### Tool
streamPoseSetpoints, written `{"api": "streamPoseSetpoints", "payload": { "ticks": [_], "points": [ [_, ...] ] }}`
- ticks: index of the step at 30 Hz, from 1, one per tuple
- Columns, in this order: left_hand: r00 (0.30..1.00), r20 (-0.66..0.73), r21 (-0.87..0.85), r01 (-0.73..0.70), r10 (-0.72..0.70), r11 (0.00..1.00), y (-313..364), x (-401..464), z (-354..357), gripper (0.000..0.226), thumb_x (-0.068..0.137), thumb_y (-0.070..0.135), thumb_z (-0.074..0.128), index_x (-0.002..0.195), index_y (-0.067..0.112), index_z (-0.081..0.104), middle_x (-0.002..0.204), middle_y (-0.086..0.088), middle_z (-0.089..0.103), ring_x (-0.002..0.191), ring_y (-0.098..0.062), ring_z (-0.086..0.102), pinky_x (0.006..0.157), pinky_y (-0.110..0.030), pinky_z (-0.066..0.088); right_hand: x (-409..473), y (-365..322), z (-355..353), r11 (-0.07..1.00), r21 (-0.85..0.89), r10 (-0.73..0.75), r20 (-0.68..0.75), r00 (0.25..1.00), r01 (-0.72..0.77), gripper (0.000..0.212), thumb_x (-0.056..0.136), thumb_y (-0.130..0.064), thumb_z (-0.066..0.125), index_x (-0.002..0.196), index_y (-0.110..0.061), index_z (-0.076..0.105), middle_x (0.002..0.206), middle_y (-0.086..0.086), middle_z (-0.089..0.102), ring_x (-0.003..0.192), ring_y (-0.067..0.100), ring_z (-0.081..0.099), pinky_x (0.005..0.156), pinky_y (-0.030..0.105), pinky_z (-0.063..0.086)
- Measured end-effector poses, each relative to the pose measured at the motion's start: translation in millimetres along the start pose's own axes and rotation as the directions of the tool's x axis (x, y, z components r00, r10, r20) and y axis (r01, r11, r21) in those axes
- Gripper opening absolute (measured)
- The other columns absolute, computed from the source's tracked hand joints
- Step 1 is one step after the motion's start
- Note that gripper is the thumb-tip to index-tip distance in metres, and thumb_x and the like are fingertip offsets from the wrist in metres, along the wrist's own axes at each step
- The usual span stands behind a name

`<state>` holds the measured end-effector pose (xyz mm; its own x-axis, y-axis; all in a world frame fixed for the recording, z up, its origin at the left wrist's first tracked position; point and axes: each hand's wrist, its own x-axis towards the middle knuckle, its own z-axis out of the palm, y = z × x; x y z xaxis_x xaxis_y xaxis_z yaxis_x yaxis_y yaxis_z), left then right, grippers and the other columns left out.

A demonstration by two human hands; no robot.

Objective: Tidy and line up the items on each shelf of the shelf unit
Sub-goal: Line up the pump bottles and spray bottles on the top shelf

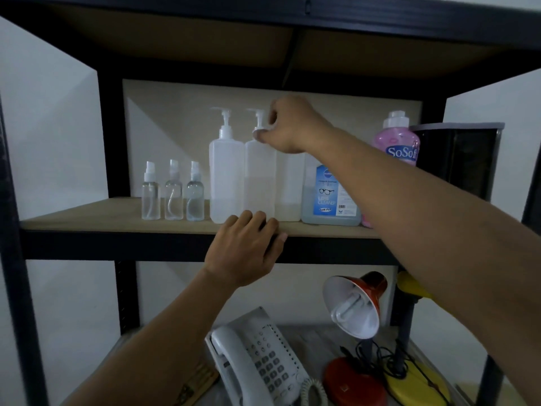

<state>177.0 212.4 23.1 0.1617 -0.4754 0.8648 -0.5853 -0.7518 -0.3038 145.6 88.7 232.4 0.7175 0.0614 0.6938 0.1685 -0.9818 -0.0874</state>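
On the wooden shelf stand three small clear spray bottles, then a tall white pump bottle and a second pump bottle touching it. My right hand grips the pump neck of the second bottle. Behind my wrist stands a third white bottle, its top hidden. Further right are a blue lens cleaner jug and a pink SoSoft bottle. My left hand rests on the shelf's front edge, fingers curled over it, just below the second pump bottle.
A dark box stands at the shelf's right end. On the shelf below lie a white telephone, a red desk lamp, a yellow lamp and tangled cords. Black metal posts frame both sides.
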Motion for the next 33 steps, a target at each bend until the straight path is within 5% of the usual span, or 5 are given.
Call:
{"api": "streamPoseSetpoints", "payload": {
  "ticks": [6, 13, 18, 24, 33],
  "points": [
    [1.000, 0.025, 0.020, 0.011, -0.011, 1.000, 1, 1, 0, 0.042, 0.105, 0.044, 0.032, 0.098, 0.014, 0.061, 0.086, -0.006, 0.058, 0.073, -0.024, 0.051, 0.065, -0.041, 0.045, -6, -14, 28, 0.997, 0.008, 0.072, -0.018, 0.997, -0.071, 0.073, 0.086, -0.060, 0.070, 0.138, -0.011, 0.052, 0.136, 0.011, 0.053, 0.108, 0.024, 0.059, 0.078, 0.030, 0.040],
    [1.000, 0.022, 0.020, 0.000, 0.000, 1.000, 1, 1, -1, 0.042, 0.105, 0.044, 0.031, 0.098, 0.014, 0.060, 0.086, -0.006, 0.058, 0.073, -0.024, 0.051, 0.066, -0.040, 0.045, -4, -18, 27, 0.991, 0.065, 0.124, -0.047, 0.991, -0.120, 0.057, 0.082, -0.050, 0.078, 0.120, -0.012, 0.060, 0.125, 0.008, 0.056, 0.087, 0.019, 0.053, 0.068, 0.029, 0.039],
    [1.000, -0.012, 0.023, -0.007, 0.007, 1.000, 0, 0, 2, 0.038, 0.104, 0.042, 0.036, 0.098, 0.014, 0.060, 0.086, -0.006, 0.057, 0.072, -0.024, 0.050, 0.064, -0.039, 0.043, -1, -24, 29, 0.996, -0.016, 0.087, -0.034, 0.996, -0.088, 0.073, 0.083, -0.054, 0.077, 0.140, -0.015, 0.053, 0.131, 0.007, 0.055, 0.107, 0.024, 0.058, 0.077, 0.031, 0.042],
    [0.999, -0.047, 0.016, 0.001, 0.000, 1.000, 0, 0, 4, 0.037, 0.104, 0.041, 0.036, 0.095, 0.014, 0.060, 0.083, -0.005, 0.056, 0.071, -0.023, 0.049, 0.064, -0.038, 0.044, -4, -50, 32, 0.988, -0.154, -0.044, -0.156, 0.987, 0.019, 0.040, 0.093, -0.047, 0.067, 0.115, -0.014, 0.064, 0.111, 0.005, 0.065, 0.094, 0.023, 0.061, 0.074, 0.033, 0.044],
    [0.991, -0.133, -0.034, -0.030, 0.025, 0.999, -2, -2, 7, 0.049, 0.105, 0.040, 0.023, 0.092, 0.011, 0.061, 0.083, -0.008, 0.057, 0.069, -0.024, 0.049, 0.060, -0.038, 0.043, 22, -73, 60, 0.963, -0.271, -0.014, -0.104, 0.994, -0.015, 0.065, 0.089, -0.071, 0.054, 0.130, -0.020, 0.060, 0.125, 0.005, 0.064, 0.123, 0.029, 0.053, 0.101, 0.042, 0.036]
  ]
}}
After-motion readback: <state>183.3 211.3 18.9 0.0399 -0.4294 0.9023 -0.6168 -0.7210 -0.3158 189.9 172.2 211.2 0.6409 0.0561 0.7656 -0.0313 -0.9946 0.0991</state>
